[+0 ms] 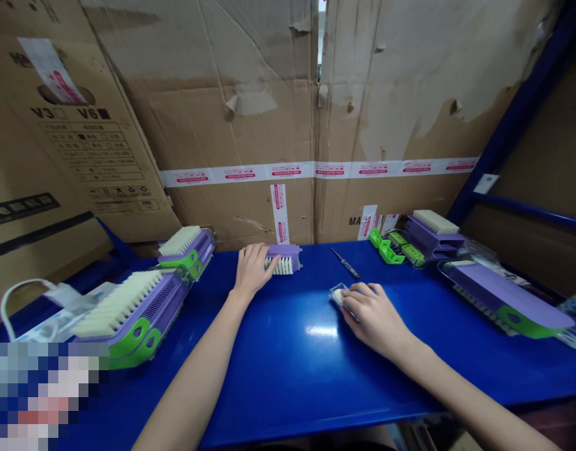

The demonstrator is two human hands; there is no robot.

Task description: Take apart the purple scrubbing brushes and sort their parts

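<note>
Torn, creased cardboard (pixel 250 106), crossed by white printed tape (pixel 335 170), walls the back of the table (pixel 278 369), whose smooth blue top throws back a white glare. Along the table's left side lie purple brushes (pixel 156 307) with green ends, thick cream bristles up; on its right, a flat, rounded brush (pixel 508 300) lies bristles down. Purple blocks (pixel 429 237) sit at the table's back right, beside glossy green clips (pixel 387 250). At the table's back, left of middle, the left hand (pixel 254 268) grips one end of a small brush (pixel 290 251), thumb at its bristles. Near the table's middle, the right hand (pixel 370 313) pinches a clear plastic piece (pixel 335 293). Slim and pointed, a screwdriver (pixel 346 264) lies at the table's back, right of middle.
</note>
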